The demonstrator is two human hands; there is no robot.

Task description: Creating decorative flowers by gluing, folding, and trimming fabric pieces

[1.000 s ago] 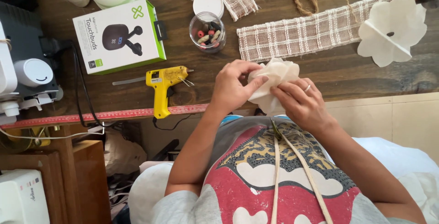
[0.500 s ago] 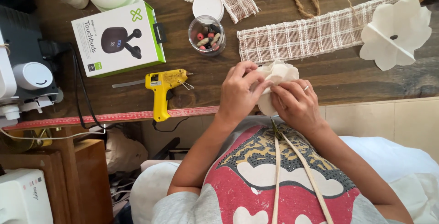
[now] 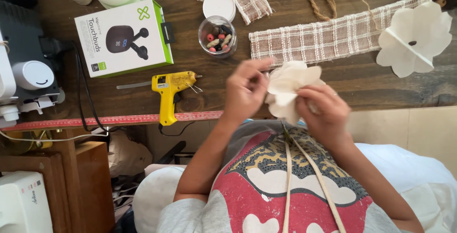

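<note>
Cream fabric flower (image 3: 288,86) pinched by left hand (image 3: 245,92), right hand (image 3: 323,111); petals facing up-left

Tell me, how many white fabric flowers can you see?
2. One cream fabric flower is held between the left hand and right hand. Another white flower lies on the wooden table, far right. More may be out of view.

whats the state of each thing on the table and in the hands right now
cream fabric flower: held up between both hands, petals bunched
left hand: pinching the flower's edge
right hand: closed on the flower
yellow glue gun: lying on its side, untouched
clear bead jar: open, round white lid beside it
white paper flower: lying flat, spread open
</note>
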